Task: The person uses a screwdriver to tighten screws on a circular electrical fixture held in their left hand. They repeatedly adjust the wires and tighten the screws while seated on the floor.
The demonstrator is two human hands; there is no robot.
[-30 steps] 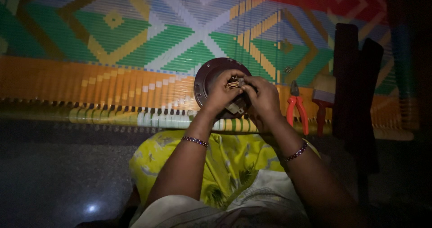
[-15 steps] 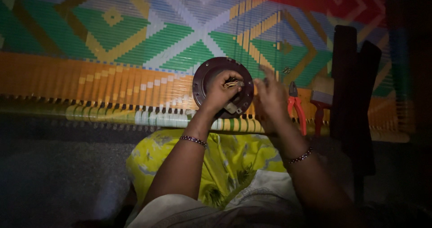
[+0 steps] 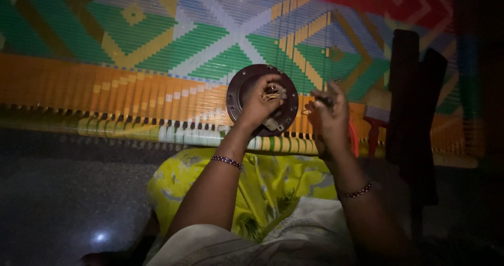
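My left hand (image 3: pixel 258 104) grips a round dark brown disc (image 3: pixel 244 89) with a rim and small wires at its middle, held up over a colourful woven mat. My right hand (image 3: pixel 329 115) is beside the disc on the right, fingers pinched on a small dark object (image 3: pixel 323 99) that is too dim to identify. The two hands are apart. Beaded bracelets circle both wrists.
A striped mat (image 3: pixel 131 56) with orange, green, white and red geometric patterns lies on the floor. Red-handled pliers (image 3: pixel 369 133) and a dark upright object (image 3: pixel 412 103) sit to the right. Yellow patterned cloth (image 3: pixel 268 184) covers my lap. Dark floor (image 3: pixel 63 192) lies to the left.
My right hand has pulled away from the disc toward the right, holding something small. My left hand keeps the disc in about the same place.
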